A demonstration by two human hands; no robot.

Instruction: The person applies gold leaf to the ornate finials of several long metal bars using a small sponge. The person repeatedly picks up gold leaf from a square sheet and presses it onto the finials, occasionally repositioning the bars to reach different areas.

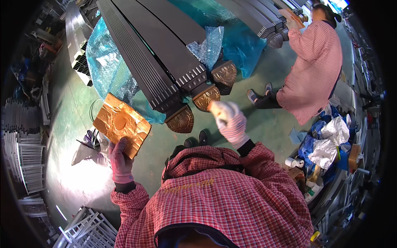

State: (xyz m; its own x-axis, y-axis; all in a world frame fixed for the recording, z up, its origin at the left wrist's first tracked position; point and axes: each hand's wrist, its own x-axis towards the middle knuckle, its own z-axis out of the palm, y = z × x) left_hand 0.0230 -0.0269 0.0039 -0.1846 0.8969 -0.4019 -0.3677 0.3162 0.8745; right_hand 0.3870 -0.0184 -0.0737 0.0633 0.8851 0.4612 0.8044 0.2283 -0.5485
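Observation:
A square board [138, 134] smeared with gold paint, with a round pool of it in the middle, is held by its near edge in my gloved left hand [120, 161]. My right hand [230, 123], in a striped white glove, is closed at the near end of a dark grey post. Its orange-stained fingertips are at the lower edge of a scalloped ornament [206, 98] with gold on its relief; what they pinch is too small and blurred to name. Beside it are another gold-touched ornament [180, 120] and a third [225, 73] behind.
Long grey posts [161, 37] lie side by side over blue bubble wrap [103, 62]. A co-worker in a pink checked smock [312, 66] stands at the right, holding a board. Bags and wrapping [326, 144] are heaped at the right; metal frames [87, 229] lie at the lower left.

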